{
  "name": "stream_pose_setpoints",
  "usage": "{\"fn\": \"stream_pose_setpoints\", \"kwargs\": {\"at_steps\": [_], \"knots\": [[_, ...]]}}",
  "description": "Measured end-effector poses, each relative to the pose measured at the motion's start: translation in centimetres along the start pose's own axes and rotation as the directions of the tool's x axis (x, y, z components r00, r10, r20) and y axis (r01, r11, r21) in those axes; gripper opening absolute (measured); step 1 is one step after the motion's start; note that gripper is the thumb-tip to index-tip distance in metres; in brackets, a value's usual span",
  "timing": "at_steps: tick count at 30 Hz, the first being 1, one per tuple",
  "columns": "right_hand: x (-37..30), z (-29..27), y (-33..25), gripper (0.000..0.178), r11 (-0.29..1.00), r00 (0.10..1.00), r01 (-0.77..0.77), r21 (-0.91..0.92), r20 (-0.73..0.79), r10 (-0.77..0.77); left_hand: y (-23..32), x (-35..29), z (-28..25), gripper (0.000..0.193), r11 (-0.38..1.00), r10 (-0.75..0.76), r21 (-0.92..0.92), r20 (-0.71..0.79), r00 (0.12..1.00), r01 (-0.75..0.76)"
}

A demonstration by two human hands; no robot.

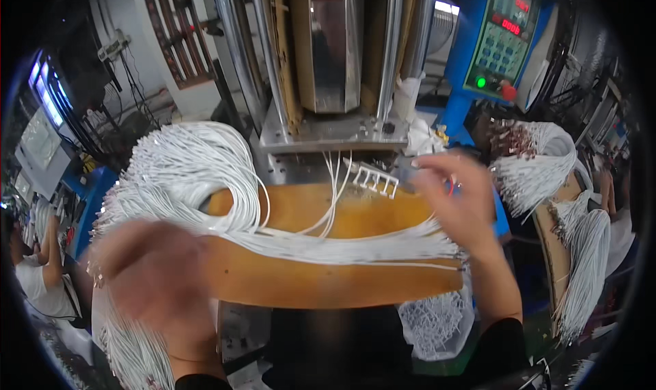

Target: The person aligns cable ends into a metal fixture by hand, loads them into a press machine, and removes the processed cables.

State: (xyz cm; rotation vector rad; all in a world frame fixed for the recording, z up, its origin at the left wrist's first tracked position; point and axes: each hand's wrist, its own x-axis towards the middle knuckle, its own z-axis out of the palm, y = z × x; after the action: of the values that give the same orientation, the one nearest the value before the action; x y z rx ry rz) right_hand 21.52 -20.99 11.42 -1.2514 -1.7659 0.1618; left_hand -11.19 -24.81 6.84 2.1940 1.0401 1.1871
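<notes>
My left hand [154, 281] is smeared by motion over the left bundle of white cables [184, 161]; its fingers cannot be made out. My right hand [461, 199] hangs over the right end of the brown board [273, 281], thumb and forefinger slightly apart, with nothing visible between them. Just left of its fingertips is a white comb-like plastic piece [374, 179], tilted at the front of the press [335, 138]. A few white cables [333, 199] run from under the press onto the board. Across the board lies a long row of white cables [328, 248].
A blue control box [502, 38] with a lit display and buttons stands back right. Metal columns [393, 42] rise beside the press. White plastic scraps fill a bag [437, 322] below the board. More cable bundles [584, 253] hang at right. Another person [44, 281] sits far left.
</notes>
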Motion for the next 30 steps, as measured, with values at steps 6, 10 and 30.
{"fn": "stream_pose_setpoints", "kwargs": {"at_steps": [6,10,30], "knots": [[0.0,7.8,11.2,0.023,0.935,0.982,0.021,-0.354,0.184,0.047,-3.5,6.1,16.2,0.04,0.921,0.365,-0.022,0.396,0.842,-0.389],[-0.7,3.2,8.4,0.02,0.944,0.996,-0.029,-0.328,0.067,0.054,-4.5,4.0,16.5,0.044,0.81,0.315,0.382,0.356,0.88,-0.444],[-7.4,0.0,7.7,0.019,0.809,0.931,0.161,-0.565,0.358,0.064,-7.9,8.4,8.1,0.025,0.904,-0.032,-0.382,0.39,0.92,0.193]]}}
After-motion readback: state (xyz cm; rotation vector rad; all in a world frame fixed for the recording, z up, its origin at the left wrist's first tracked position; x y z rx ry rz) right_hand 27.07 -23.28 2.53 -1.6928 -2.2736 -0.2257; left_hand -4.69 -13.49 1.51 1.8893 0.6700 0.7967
